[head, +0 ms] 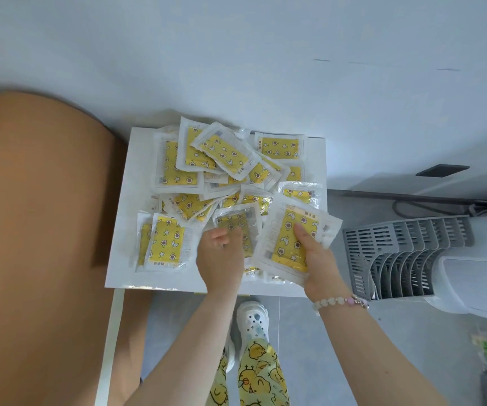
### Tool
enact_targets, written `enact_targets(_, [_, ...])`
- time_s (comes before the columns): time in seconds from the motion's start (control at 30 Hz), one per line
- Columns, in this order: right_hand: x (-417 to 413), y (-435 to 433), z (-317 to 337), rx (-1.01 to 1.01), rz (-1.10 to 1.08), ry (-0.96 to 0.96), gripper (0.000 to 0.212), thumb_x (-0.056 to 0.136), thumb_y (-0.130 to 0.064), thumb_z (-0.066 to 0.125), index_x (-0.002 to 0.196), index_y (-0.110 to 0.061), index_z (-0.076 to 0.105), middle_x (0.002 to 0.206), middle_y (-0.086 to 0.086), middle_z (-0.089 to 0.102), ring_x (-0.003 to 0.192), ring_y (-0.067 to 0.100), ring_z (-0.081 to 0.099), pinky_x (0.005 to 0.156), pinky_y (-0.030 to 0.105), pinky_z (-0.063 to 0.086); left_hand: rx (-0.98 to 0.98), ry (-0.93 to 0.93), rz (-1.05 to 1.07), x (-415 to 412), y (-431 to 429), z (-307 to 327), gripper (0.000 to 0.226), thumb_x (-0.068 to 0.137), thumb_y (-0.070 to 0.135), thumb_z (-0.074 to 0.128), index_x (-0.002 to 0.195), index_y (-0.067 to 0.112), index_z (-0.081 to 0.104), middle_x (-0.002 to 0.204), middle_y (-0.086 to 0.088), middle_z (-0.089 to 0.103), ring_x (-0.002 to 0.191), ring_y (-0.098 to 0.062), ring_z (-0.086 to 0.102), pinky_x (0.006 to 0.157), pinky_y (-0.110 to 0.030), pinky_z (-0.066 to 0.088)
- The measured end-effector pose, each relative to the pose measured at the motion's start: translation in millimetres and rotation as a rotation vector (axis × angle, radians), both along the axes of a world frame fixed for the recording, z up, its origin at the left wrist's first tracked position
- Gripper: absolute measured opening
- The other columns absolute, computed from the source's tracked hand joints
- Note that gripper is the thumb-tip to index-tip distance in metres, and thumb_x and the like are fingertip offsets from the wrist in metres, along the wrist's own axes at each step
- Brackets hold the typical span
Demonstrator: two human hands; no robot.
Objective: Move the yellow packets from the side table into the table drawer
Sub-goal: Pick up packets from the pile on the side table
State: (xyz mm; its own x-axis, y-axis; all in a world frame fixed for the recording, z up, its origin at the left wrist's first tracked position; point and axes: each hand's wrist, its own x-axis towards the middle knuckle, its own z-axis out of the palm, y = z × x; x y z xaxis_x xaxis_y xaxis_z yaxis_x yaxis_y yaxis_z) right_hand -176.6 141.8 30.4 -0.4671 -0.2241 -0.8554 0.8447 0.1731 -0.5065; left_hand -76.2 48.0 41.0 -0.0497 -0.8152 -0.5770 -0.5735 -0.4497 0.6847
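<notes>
Both hands take yellow packets from a heap on a white surface.

A brown cushion [40, 230] lies well to the left of the left hand; the white surface [122, 259] sits under both hands; the yellow packets [221, 162] are heaped loosely across it, mostly beyond and to the left of the fingers, overlapping at all angles; the left hand [220, 259] is curled, its fingers pinching the near edge of one packet [238, 224] that lies on the heap; just to its right, the right hand [318, 259] grips a stack [292, 238] of packets, thumb pressed on the top one, tilted over the surface's right edge; a bead bracelet [339, 301] circles that wrist; a grey slotted rack [406, 253] stands to the right of the right hand.
</notes>
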Motion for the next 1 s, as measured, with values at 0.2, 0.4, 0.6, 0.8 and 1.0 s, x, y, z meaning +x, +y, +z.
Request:
enact_targets(0.2, [-3,23,-5,0.094,-0.017,-0.017,0.016,0.078,-0.030,0.073,0.089,-0.019,0.067,0.089,0.004,0.072,0.078,0.021,0.068,0.073,0.036,0.055,0.052,-0.359,-0.108,-11,0,-33,0.069,0.073,0.046,0.075,0.123,0.008,0.047,0.123,-0.008,0.050,0.113,-0.029,0.051,0.091,-0.042,0.043])
enact_targets(0.4, [-4,28,-11,0.120,0.001,-0.044,0.018,0.076,-0.033,0.075,0.087,-0.020,0.068,0.075,-0.001,0.074,0.071,0.017,0.070,0.063,0.031,0.053,0.125,-0.307,-0.159,-11,-9,-45,0.035,0.081,0.035,0.071,0.098,0.010,0.054,0.101,-0.005,0.063,0.086,-0.025,0.059,0.077,-0.036,0.050])
enact_targets(0.6, [1,25,-10,0.090,0.007,-0.079,0.027,0.072,-0.030,0.077,0.095,-0.017,0.069,0.085,0.004,0.075,0.075,0.021,0.071,0.065,0.032,0.055,-0.078,-0.184,-0.246,7,-8,-21,0.021,0.087,0.020,0.062,0.093,0.011,0.043,0.085,-0.001,0.054,0.073,-0.020,0.052,0.062,-0.028,0.038])
enact_targets(0.8, [11,15,3,-0.087,0.120,-0.069,0.058,0.048,-0.030,0.083,0.102,-0.013,0.070,0.095,0.009,0.074,0.085,0.025,0.072,0.071,0.039,0.058,0.078,-0.052,-0.404,7,-1,9,0.032,0.094,0.040,0.049,0.110,0.015,0.036,0.085,0.005,0.055,0.072,-0.012,0.056,0.058,-0.028,0.042])
enact_targets(1.0, [25,3,16,-0.055,0.210,-0.005,0.056,0.041,-0.037,0.085,0.092,-0.016,0.075,0.100,0.009,0.073,0.104,0.028,0.065,0.102,0.047,0.043,0.087,-0.012,-0.556,3,4,33,0.090,0.040,0.075,0.074,0.105,0.025,0.036,0.090,0.015,0.057,0.081,-0.005,0.059,0.065,-0.026,0.051])
